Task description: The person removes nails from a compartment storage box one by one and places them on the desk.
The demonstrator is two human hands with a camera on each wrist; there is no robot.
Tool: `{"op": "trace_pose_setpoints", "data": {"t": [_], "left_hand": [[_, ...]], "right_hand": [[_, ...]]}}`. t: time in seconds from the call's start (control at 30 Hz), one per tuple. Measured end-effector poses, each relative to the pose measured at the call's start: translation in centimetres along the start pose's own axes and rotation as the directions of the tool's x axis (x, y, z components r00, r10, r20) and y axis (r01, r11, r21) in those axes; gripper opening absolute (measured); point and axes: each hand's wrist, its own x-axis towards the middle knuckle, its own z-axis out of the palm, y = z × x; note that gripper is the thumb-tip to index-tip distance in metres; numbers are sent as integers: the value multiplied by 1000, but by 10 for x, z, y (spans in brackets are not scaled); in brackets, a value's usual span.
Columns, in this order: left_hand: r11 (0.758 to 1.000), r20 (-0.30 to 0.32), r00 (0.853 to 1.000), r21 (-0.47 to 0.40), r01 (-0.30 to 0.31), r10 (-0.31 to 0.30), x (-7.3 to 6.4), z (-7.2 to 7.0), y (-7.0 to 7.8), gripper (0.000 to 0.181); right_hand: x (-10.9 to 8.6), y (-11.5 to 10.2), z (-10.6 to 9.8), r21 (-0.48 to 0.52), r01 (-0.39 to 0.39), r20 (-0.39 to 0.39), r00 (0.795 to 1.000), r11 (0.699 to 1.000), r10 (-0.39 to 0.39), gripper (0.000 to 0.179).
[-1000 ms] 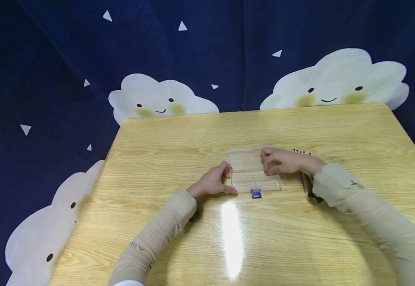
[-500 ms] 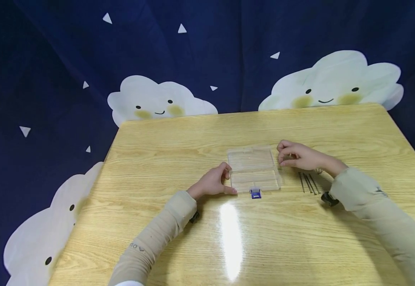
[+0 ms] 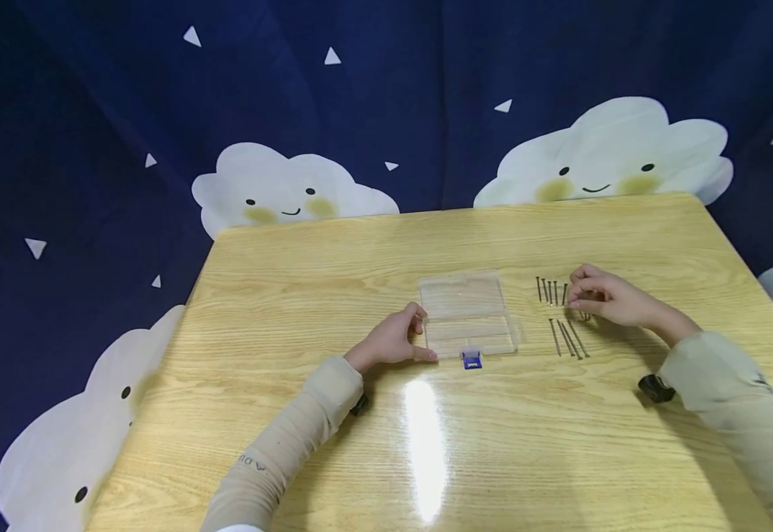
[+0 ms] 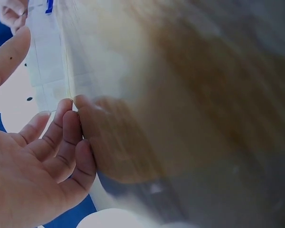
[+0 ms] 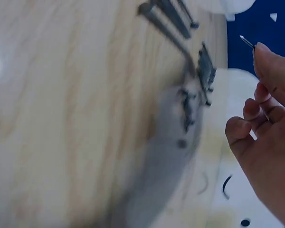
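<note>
A clear plastic box [image 3: 462, 297] lies on the table with its lid folded back and a blue latch [image 3: 471, 360] at the front. My left hand [image 3: 393, 338] holds the box's left side, thumb at the front corner and bent fingers along the edge. In the left wrist view, those fingers touch the edge of the box [image 4: 48, 52]. To the right, my right hand [image 3: 615, 299] is over the dark screws [image 3: 550, 292]. The right wrist view has thumb and forefinger pinching a thin screw [image 5: 247, 42], pointed tip outward; its other end is hidden by the fingers.
A second group of longer screws [image 3: 564, 338] lies nearer me, and more short ones [image 3: 584, 316] are partly under my right hand. The wooden table [image 3: 293, 273] ends at a dark blue curtain [image 3: 426, 89] with white clouds.
My right hand has moved from above the box rightward to the screws, bringing the screw rows into sight. My left hand has stayed at the box.
</note>
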Motion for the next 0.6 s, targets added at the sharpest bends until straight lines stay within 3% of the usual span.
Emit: {"op": "trace_pose_setpoints", "data": {"t": [0.13,0.23,0.3,0.43,0.5,0.6], "left_hand": [[1000,-2,1000,-9,0,0,1,0,-1,65],[1000,-2,1000,-11,-5,5,1,0,-1,64],[1000,-2,1000,-10,-9,9,2,1,0,64],[1000,-4,1000,-3,-12,12,2,1,-1,64],[1000,-6,1000,7,-9,9,3,1,-2,65],[1000,-8,1000,25,-10,11,3,2,-3,65]], "right_hand": [[-14,8,-3,-17,-101,-35,994,995,100,10],[-24,14,-5,-46,-205,-66,977,978,202,9],[-30,16,-6,-67,-296,-91,953,953,290,10],[-38,19,-4,-91,-463,-152,881,882,447,20],[-39,20,0,-105,-509,-187,854,854,486,23],[-40,20,6,-122,-536,-239,833,835,500,24]]}}
